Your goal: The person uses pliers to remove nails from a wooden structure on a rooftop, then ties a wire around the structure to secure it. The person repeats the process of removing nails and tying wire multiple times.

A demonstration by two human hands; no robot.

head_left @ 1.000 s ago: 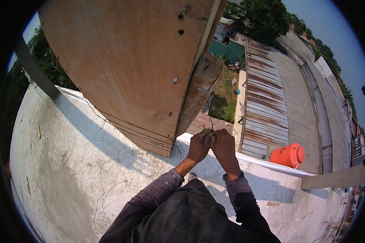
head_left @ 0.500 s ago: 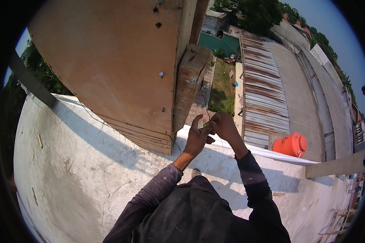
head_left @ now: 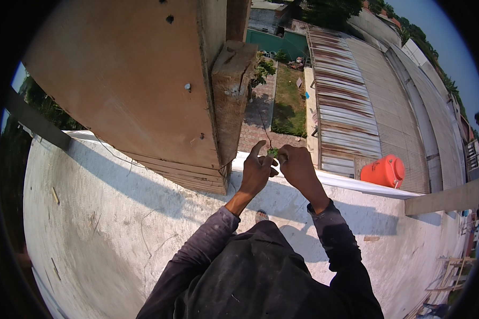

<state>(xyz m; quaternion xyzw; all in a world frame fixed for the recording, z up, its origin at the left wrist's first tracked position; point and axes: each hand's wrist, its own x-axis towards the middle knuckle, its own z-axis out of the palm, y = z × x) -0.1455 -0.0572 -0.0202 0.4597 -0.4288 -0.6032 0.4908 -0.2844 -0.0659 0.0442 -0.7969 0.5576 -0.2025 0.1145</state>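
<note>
In the head view, my left hand (head_left: 254, 175) is just left of a small green object (head_left: 273, 152), fingers spread. My right hand (head_left: 299, 170) pinches that object, whose shape is unclear. A thin dark wire (head_left: 266, 132) runs upward from it. Left of both hands stands a large brown plywood-faced column (head_left: 122, 90) with bolt heads and holes. A rough timber piece (head_left: 231, 80) is fixed along its right side.
White rough floor (head_left: 96, 223) with loose wire and sticks surrounds my sandalled foot (head_left: 261, 215). A white edge (head_left: 335, 181) runs beyond it, with an orange water container (head_left: 383, 171) near a grey beam (head_left: 436, 198). Below lie a garden (head_left: 290, 101) and rusty metal roofs (head_left: 346, 122).
My hands, bunched together a second ago, have parted slightly, with the left fingers spreading. They appear higher in view, and the column has shifted left in the picture.
</note>
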